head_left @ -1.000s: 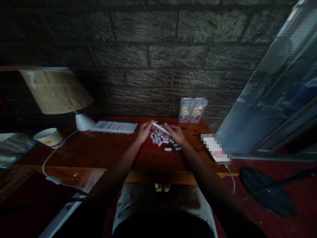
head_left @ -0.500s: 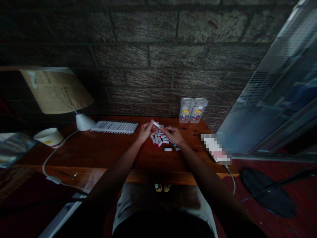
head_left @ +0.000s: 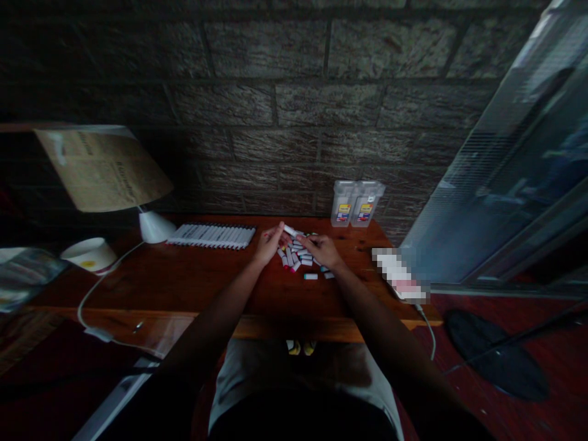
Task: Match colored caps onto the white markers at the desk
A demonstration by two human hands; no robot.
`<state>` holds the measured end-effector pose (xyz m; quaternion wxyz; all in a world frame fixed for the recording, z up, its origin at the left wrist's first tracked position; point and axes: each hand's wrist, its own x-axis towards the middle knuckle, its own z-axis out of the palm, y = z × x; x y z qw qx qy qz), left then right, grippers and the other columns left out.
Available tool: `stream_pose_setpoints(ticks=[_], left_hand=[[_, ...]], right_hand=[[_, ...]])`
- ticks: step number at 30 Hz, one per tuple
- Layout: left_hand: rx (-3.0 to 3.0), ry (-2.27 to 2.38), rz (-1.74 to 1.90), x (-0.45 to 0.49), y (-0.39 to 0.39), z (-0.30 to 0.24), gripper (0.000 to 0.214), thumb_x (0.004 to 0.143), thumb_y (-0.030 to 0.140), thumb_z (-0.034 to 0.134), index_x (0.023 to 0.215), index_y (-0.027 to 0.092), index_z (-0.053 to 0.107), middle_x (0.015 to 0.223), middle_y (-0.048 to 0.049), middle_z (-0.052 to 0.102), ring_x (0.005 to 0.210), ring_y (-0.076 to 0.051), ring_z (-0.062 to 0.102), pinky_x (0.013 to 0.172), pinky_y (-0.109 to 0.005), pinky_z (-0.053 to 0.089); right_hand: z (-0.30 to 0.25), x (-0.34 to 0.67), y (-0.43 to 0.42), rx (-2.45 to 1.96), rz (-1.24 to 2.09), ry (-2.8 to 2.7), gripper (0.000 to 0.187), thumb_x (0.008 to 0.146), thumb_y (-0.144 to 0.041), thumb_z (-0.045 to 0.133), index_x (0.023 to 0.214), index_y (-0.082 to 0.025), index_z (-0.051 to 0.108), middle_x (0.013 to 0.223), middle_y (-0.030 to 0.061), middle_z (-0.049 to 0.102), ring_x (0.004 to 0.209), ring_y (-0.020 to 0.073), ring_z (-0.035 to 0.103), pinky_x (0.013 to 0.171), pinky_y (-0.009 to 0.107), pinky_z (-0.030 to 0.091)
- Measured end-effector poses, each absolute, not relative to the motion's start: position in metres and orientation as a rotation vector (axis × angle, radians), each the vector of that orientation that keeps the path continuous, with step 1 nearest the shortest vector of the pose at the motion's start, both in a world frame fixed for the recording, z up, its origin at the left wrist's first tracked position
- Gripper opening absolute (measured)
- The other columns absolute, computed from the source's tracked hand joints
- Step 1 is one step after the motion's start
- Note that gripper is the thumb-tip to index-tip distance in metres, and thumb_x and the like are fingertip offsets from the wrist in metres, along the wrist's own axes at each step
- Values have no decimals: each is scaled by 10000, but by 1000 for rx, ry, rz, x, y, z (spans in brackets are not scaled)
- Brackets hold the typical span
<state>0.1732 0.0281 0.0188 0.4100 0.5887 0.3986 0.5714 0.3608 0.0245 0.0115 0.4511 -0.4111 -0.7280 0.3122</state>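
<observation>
Between my two hands is a white marker (head_left: pixel 291 231), slanting down to the right above the wooden table. Closed on its left end are the fingers of my left hand (head_left: pixel 269 244). My right hand (head_left: pixel 324 250) pinches the other end with thumb and fingers. Below them lies a loose pile of short white marker caps (head_left: pixel 294 258) with coloured ends, some hidden by my right hand. One cap with a teal end (head_left: pixel 311 277) lies apart, nearer the front. To the left, a row of white markers (head_left: pixel 211 235) lies side by side.
Two clear plastic cases (head_left: pixel 351 205) stand against the brick wall at back right. A lamp (head_left: pixel 156 226) and a white paper cup (head_left: pixel 89 254) are on the left, with a cord (head_left: pixel 81 306) over the table edge. A blurred-out flat device (head_left: pixel 399 275) lies at right.
Both hands stay almost where they were, with the marker still between them. The whole view has shifted very slightly.
</observation>
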Motion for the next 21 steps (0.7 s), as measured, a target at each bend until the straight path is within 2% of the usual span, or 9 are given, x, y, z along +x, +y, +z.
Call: stream_pose_setpoints(ticks=[4, 8, 10, 14, 17, 21], left_hand=[[1483, 1007, 1493, 174, 29, 18, 589, 767, 753, 573, 718, 170, 645, 595, -40, 659, 468, -120, 544, 461, -240, 386], [1427, 968, 1549, 174, 31, 15, 533, 745, 661, 682, 963, 175, 661, 597, -9, 659, 460, -117, 537, 461, -231, 392], [1420, 954, 1556, 174, 31, 15, 509, 752, 607, 710, 1021, 179, 656, 612, -6, 662, 464, -116, 537, 467, -231, 397], [1416, 958, 1511, 175, 27, 18, 446, 758, 543, 735, 993, 167, 680, 619, -13, 653, 486, -125, 551, 470, -234, 392], [1410, 952, 1496, 175, 25, 21, 477, 736, 547, 750, 1008, 162, 682, 625, -11, 656, 494, -122, 551, 475, -230, 394], [1409, 962, 1500, 176, 26, 20, 455, 709, 577, 754, 884, 169, 652, 616, -4, 647, 468, -105, 527, 455, -221, 376]], right_hand=[[11, 360, 24, -1055, 731, -1792, 574, 829, -681, 557, 594, -167, 657, 525, -28, 517, 521, 104, 438, 496, 227, 310], [13, 359, 24, -1103, 752, -1690, 569, 830, -680, 560, 696, -153, 727, 568, -12, 591, 551, 117, 502, 518, 219, 349], [14, 359, 23, -1087, 776, -1673, 556, 834, -667, 563, 752, -150, 750, 594, -8, 617, 560, 121, 526, 527, 219, 361], [15, 358, 20, -1030, 731, -1717, 526, 862, -621, 547, 774, -148, 759, 637, -4, 646, 589, 127, 553, 555, 220, 379], [14, 357, 20, -981, 728, -1732, 477, 870, -582, 549, 821, -157, 761, 707, 5, 684, 652, 137, 583, 593, 220, 410], [12, 356, 25, -956, 848, -1577, 413, 811, -555, 615, 881, -173, 756, 791, 22, 716, 659, 140, 593, 604, 233, 451]])
